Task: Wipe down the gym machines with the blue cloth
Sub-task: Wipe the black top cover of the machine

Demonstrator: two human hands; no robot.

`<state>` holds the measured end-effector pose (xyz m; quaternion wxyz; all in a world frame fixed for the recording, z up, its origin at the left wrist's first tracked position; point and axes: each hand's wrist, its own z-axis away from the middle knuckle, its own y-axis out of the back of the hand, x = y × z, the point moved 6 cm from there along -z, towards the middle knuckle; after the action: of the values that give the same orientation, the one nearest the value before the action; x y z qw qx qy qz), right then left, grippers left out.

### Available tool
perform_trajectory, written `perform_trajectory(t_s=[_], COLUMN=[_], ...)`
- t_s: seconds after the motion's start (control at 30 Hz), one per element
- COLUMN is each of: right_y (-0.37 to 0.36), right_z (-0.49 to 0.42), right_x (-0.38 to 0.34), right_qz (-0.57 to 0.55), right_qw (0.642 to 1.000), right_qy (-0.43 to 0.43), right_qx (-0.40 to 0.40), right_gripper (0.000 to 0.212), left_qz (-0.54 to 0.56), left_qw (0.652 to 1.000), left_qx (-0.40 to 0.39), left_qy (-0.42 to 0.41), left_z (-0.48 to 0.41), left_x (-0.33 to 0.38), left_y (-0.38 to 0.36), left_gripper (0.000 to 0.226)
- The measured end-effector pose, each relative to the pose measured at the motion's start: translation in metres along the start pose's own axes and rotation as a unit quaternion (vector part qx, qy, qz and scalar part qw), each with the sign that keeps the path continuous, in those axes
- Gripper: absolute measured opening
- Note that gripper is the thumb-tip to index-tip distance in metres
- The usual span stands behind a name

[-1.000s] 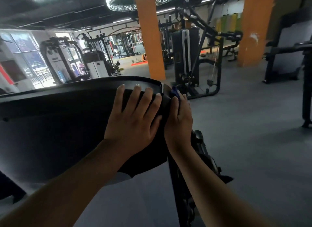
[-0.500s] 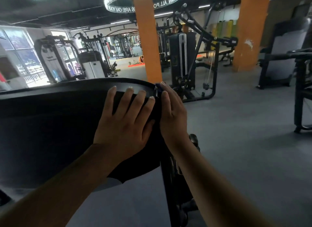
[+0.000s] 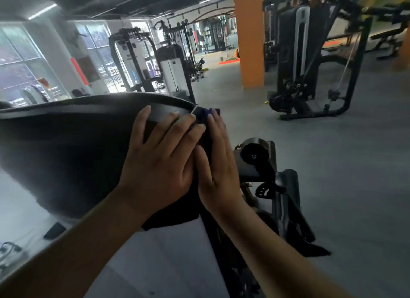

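A large black padded machine part [image 3: 66, 147] fills the left of the head view. My left hand [image 3: 159, 162] lies flat on its right end with fingers spread. My right hand [image 3: 216, 164] presses against the pad's right side edge with straight fingers. The blue cloth [image 3: 208, 113] sits under that hand; only a small blue corner shows past the fingertips. Both hands touch each other at the thumbs.
The machine's black frame and a round pivot [image 3: 255, 155] stand just right of my hands. An orange pillar [image 3: 249, 38] and a black weight-stack machine [image 3: 310, 60] stand further back on the grey floor [image 3: 343, 175]. More machines [image 3: 155, 60] line the windows at the left.
The view has swung right and down. My right hand with the cloth has slid along the pad's side edge, and my left hand stays flat on the pad.
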<state>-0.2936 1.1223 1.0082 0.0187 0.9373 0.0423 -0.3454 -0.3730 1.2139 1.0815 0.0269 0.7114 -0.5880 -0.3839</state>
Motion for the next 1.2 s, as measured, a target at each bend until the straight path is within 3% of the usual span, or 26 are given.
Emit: perform_trajectory(t_s=[0.17, 0.3, 0.5, 0.6, 0.73, 0.97, 1.2], right_y=[0.006, 0.016, 0.002, 0.000, 0.005, -0.004, -0.004], right_z=[0.058, 0.014, 0.042, 0.050, -0.006, 0.050, 0.009], right_x=[0.027, 0.038, 0.030, 0.022, 0.040, 0.018, 0.027], right_qz=[-0.002, -0.026, 0.006, 0.000, -0.062, 0.006, -0.038], right_qw=[0.995, 0.989, 0.998, 0.998, 0.984, 0.993, 0.984], right_qy=[0.039, 0.064, -0.037, -0.039, -0.168, -0.115, -0.172], right_qx=[-0.090, -0.128, -0.057, -0.058, -0.024, -0.032, -0.006], right_gripper=[0.088, 0.079, 0.081, 0.080, 0.078, 0.074, 0.073], left_qz=[-0.010, -0.027, -0.027, -0.028, -0.029, -0.034, -0.017], left_qw=[1.000, 0.999, 0.999, 0.999, 0.999, 0.999, 0.999], left_qx=[-0.006, -0.024, -0.026, -0.022, -0.015, -0.023, 0.002], left_qy=[0.010, 0.011, 0.018, 0.023, 0.030, 0.027, 0.033], left_z=[-0.001, -0.005, -0.003, -0.002, -0.003, 0.002, 0.003], left_x=[0.002, 0.005, 0.007, 0.009, 0.014, 0.013, 0.014], left_y=[0.005, 0.006, 0.004, 0.003, 0.001, -0.008, -0.006], left_gripper=[0.045, 0.041, 0.042, 0.042, 0.040, 0.044, 0.040])
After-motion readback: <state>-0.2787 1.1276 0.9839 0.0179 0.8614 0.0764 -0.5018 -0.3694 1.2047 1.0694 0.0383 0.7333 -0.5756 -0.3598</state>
